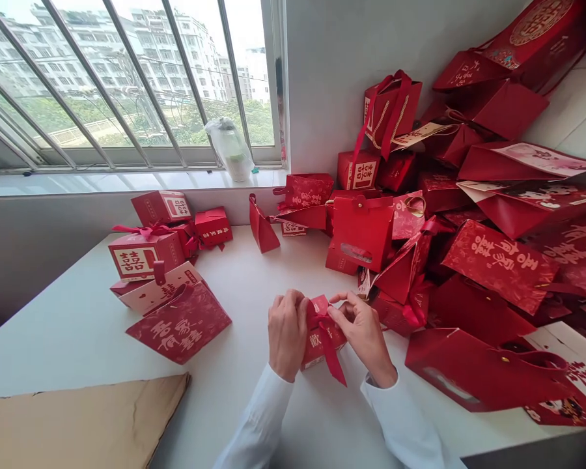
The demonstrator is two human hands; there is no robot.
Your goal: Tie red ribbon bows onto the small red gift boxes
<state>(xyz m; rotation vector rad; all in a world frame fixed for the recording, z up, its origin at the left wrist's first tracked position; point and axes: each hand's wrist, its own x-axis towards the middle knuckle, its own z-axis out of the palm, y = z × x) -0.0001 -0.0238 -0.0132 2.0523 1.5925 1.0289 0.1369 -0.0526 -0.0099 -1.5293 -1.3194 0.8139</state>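
apparently the step in hand is working the bow of a ribbon [333, 358] on a small red box [313, 354], which sits on the table [254, 404] between the left hand [288, 332] and the right hand [365, 331]. the left hand is curled narrow against the box's left side, thumb up by the knot [323, 320]; whether its hidden fingers grip any ribbon, i cannot tell. the right hand pinches ribbon at the box's top between thumb and forefinger. one tail hangs down the front face and past its lower edge. the next move, i'd judge, calls for a light, even pull with the box held steady, as a one-sided tug could skew the bow.
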